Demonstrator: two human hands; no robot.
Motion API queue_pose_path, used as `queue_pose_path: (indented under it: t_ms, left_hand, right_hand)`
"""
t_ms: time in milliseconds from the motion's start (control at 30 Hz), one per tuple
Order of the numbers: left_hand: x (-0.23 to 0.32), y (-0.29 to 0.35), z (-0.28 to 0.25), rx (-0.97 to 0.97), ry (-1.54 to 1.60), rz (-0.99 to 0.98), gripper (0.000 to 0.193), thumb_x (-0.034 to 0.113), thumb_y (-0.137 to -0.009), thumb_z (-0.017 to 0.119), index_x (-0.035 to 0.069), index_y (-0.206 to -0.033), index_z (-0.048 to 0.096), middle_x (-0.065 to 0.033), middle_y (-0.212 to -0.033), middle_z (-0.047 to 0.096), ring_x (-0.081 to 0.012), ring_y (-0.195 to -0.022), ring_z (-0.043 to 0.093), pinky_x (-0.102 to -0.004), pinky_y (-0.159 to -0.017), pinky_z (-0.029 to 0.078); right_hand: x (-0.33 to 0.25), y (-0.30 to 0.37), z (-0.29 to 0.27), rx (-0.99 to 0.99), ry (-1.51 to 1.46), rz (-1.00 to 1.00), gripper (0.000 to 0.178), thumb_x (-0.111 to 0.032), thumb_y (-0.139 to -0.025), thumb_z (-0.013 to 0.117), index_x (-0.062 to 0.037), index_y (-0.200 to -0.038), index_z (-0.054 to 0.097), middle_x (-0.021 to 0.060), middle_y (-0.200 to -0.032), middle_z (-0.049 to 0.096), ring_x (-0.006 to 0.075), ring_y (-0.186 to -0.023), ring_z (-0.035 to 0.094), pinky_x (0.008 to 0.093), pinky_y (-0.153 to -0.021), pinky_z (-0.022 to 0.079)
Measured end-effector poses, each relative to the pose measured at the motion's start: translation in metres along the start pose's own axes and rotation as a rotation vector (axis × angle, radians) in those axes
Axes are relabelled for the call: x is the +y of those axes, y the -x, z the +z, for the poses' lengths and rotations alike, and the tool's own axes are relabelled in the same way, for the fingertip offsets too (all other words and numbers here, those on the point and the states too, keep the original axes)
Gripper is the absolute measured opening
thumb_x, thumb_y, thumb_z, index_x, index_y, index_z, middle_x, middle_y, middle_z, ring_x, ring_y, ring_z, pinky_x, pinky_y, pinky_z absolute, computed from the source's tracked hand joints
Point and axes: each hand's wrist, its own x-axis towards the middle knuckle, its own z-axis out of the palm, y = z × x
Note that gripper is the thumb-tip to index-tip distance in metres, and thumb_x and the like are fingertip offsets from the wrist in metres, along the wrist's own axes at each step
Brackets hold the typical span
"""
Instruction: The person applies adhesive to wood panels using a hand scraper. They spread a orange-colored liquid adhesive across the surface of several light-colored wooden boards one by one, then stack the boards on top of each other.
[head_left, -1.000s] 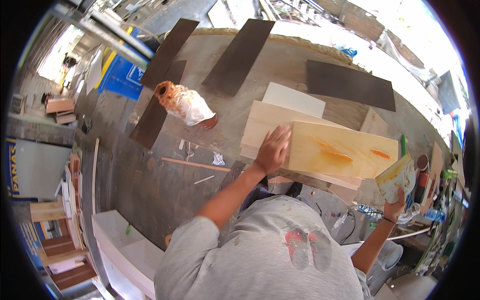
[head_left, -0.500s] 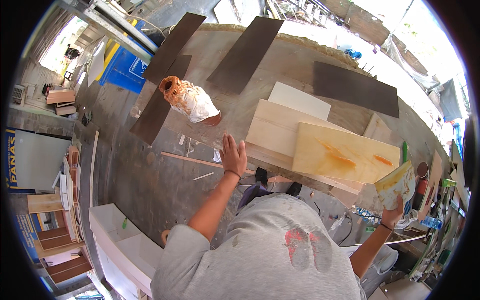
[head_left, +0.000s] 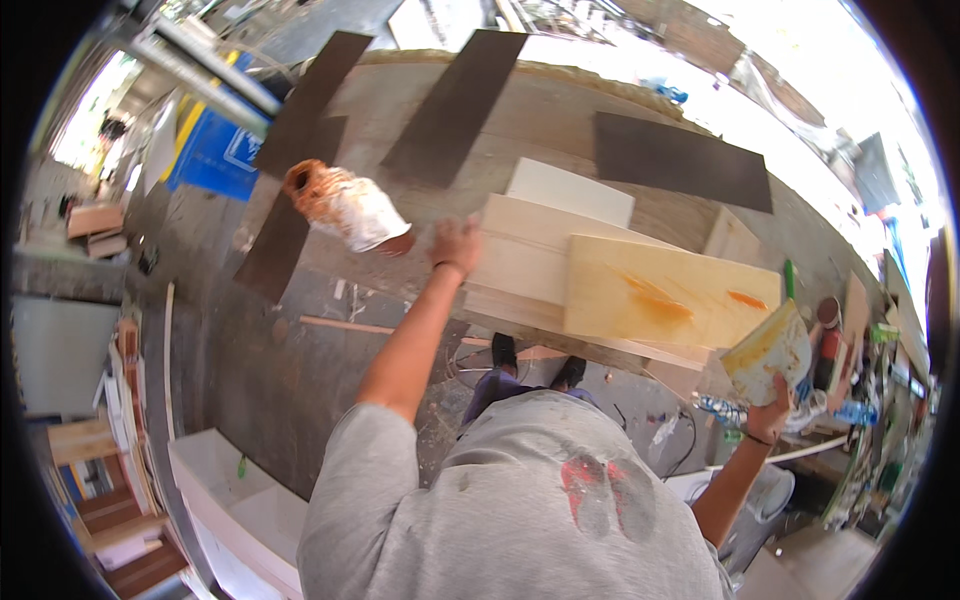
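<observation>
My right hand [head_left: 770, 408] is closed around the lower edge of a thin, flat spreader [head_left: 768, 355], white and smeared with yellow-brown glue. It is held beside the right end of a pale yellow board [head_left: 650, 275], which carries two orange streaks of glue. My left hand [head_left: 456, 245], slightly blurred, is over the workbench with its fingers apart and nothing in it. It is between the left end of a light wooden board [head_left: 520, 240] and a glue-crusted container [head_left: 345, 208]. That container leans to the left, its opening ringed with orange-brown glue.
Several dark brown panels lie on the workbench [head_left: 555, 110], one of them at the right [head_left: 685, 160]. A white panel [head_left: 570, 192] is under the pale boards. A white open cabinet [head_left: 250, 500] stands at lower left, a blue bin [head_left: 215, 150] at upper left. Bottles and cables crowd the right.
My left hand has moved forward over the bench, toward the light board's left end. My right hand still holds the spreader. The whole view has shifted slightly.
</observation>
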Motion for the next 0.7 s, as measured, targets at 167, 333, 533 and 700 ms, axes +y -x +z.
queue_pose_path:
  t_ms: [167,333,533,700]
  left_hand:
    - [0.012,0.057,0.01,0.471,0.322,0.388,0.05,0.03,-0.092,0.049,-0.005,-0.126,0.045,-0.0268,-0.138,0.036,-0.0384,-0.128,0.035,-0.0436,-0.106,0.027]
    - [0.04,0.155,-0.008,0.194,0.058,0.749,0.08,0.042,-0.075,0.063,0.0,-0.136,0.034,-0.0179,-0.147,0.025,-0.034,-0.139,0.016,-0.0607,-0.106,0.007]
    - [0.059,0.164,0.007,0.004,-0.178,0.852,0.092,0.057,-0.068,0.066,0.0,-0.134,0.039,-0.0152,-0.148,0.024,-0.0305,-0.14,0.011,-0.0597,-0.106,-0.005]
    - [0.076,0.167,0.014,-0.065,-0.163,0.848,0.099,0.067,-0.066,0.062,0.0,-0.135,0.039,-0.0155,-0.147,0.025,-0.0289,-0.14,0.012,-0.0597,-0.105,-0.008]
  right_hand:
    - [-0.027,0.027,0.0,0.139,0.113,-0.084,0.04,-0.003,-0.081,0.055,0.0019,-0.12,0.051,0.0146,-0.12,0.054,0.0264,-0.107,0.054,0.034,-0.092,0.044]
    - [-0.085,-0.013,0.037,0.103,0.957,-0.416,0.035,-0.003,-0.079,0.053,-0.0015,-0.113,0.058,0.0173,-0.093,0.065,0.0314,-0.091,0.062,0.0333,-0.084,0.045]
    - [-0.081,-0.081,0.065,-0.138,1.554,-0.405,0.025,-0.01,-0.074,0.049,-0.0017,-0.097,0.058,0.0251,-0.088,0.062,0.0416,-0.085,0.059,0.0459,-0.076,0.047]
    - [-0.032,-0.116,0.075,-0.221,1.762,-0.35,0.021,-0.011,-0.072,0.05,-0.0009,-0.089,0.057,0.023,-0.084,0.063,0.0409,-0.082,0.06,0.0479,-0.075,0.048]
